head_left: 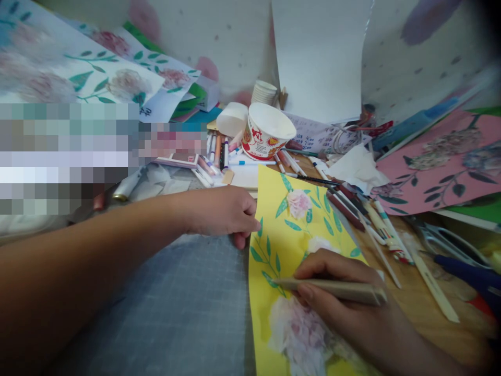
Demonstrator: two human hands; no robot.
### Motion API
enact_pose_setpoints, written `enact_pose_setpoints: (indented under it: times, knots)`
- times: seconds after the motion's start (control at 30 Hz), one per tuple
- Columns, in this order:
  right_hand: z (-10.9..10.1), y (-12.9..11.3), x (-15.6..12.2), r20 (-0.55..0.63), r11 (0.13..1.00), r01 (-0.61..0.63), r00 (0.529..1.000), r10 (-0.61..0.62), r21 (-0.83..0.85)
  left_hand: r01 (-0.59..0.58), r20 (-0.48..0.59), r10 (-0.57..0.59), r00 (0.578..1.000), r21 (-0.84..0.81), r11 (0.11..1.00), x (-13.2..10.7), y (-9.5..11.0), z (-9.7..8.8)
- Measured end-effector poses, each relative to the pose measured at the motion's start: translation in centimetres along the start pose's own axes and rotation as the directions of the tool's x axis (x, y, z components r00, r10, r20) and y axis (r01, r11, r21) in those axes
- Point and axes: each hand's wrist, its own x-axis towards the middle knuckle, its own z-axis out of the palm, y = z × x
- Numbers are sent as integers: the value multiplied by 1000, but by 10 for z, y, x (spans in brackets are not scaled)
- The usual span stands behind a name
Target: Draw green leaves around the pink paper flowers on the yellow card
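Observation:
A sheet of yellow paper (261, 313) lies tilted on the grey cutting mat (168, 308). It bears green painted leaves and raised pale pink flowers (299, 329). My left hand (225, 211) is closed at the sheet's left edge, thumb and curled fingers gripping it. Between the thumb and fingers of my right hand (336, 292) is a beige pen (344, 290). Its tip touches or hovers just over a green leaf (270, 279) at the lower left of the sheet; I cannot tell which. My right hand covers part of the flowers and stems.
A paper tub (270, 130) stands at the back among several markers (219, 151). To the right are crumpled tissue (360, 167), scissors (454, 243), a flat wooden stick (434, 284) and a pink flower picture (442, 167). More flower pictures (94, 73) stand at the back left.

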Motion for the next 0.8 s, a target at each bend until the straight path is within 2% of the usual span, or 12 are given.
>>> enact_pose_setpoints:
  times: [0.33, 0.47, 0.67, 0.8]
  knots:
    - [-3, -2, -1, 19, 998, -16, 1000, 17, -55, 1, 8, -1, 1000, -11, 1000, 0, 2, 0]
    - [-3, 0, -1, -38, 999, -31, 999, 31, -7, -7, 10, 7, 1000, -7, 1000, 0, 0, 0]
    - [-1, 2, 2, -143, 975, -114, 979, 142, 190, -27, 21, 27, 999, -2, 1000, 1, -1, 0]
    - [5, 0, 6, -188, 980, -95, 974, 129, 177, -27, 33, 27, 999, 2, 1000, 1, 2, 0]
